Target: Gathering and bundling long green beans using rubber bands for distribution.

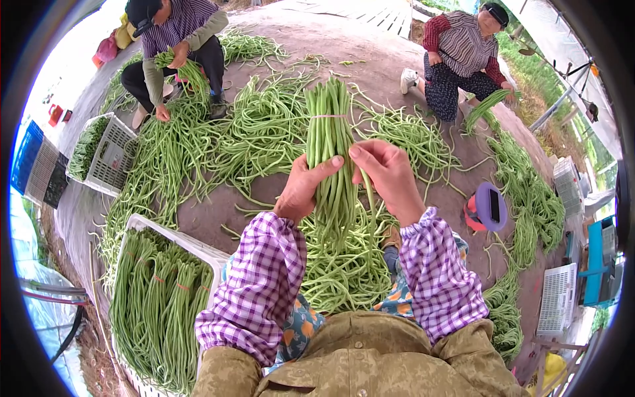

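An upright bundle of yardlong beans (327, 139) is gripped in my left hand (303, 186), thumb across its front. A pinkish band (329, 116) circles the bundle near its top. At the bundle's right side, my right hand (386, 171) pinches a single bean pod (369, 191) between thumb and fingers; the pod hangs down. Below both hands, a heap of loose beans (342, 280) lies between my legs. To my left stands a white plastic crate (171, 230) packed with banded bean bundles (161, 302).
Loose bean piles (268, 119) spread across the ground ahead. One person (181, 30) handles beans at upper left, near another filled crate (111, 161); a second person (464, 54) crouches at upper right. A purple-topped container (483, 206) carries a dark phone-like object. White crates (556, 297) stand right.
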Demonstrator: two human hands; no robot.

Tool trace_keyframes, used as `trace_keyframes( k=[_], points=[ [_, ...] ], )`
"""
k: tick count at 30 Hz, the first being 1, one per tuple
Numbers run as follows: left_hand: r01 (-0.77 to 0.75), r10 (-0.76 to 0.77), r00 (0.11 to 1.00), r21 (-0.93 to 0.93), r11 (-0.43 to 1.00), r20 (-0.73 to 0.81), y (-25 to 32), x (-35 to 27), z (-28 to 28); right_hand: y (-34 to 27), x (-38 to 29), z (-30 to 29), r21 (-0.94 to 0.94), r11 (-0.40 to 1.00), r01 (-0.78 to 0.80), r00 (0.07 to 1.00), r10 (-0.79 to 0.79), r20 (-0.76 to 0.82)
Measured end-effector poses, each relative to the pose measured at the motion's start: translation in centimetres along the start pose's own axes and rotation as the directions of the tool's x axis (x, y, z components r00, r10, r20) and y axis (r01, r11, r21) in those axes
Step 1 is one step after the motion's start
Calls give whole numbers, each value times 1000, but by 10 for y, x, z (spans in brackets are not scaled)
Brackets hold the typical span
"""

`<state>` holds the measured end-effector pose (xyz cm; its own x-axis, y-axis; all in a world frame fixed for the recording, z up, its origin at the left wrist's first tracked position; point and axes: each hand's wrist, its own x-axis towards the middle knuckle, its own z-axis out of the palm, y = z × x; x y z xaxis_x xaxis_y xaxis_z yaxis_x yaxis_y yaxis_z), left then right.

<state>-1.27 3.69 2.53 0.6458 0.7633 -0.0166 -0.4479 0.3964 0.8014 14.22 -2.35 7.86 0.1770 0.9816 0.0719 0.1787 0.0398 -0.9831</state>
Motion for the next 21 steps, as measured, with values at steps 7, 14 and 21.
trace_keyframes(
  k=[7, 14, 21],
  points=[
    [-128, 120, 977, -34, 991, -176, 3, -1, 4, 8, 4, 23, -182, 966, 183, 977, -199, -76],
    [-359, 274, 856, -122, 926, -438, 26, -2, -32, 86, -80, 2, -433, 889, 151, 967, -224, -123],
    [-323, 272, 894, -92, 942, -356, 31, -16, -38, 110, -113, -39, -499, 867, 10, 994, -63, -89]
  ],
)
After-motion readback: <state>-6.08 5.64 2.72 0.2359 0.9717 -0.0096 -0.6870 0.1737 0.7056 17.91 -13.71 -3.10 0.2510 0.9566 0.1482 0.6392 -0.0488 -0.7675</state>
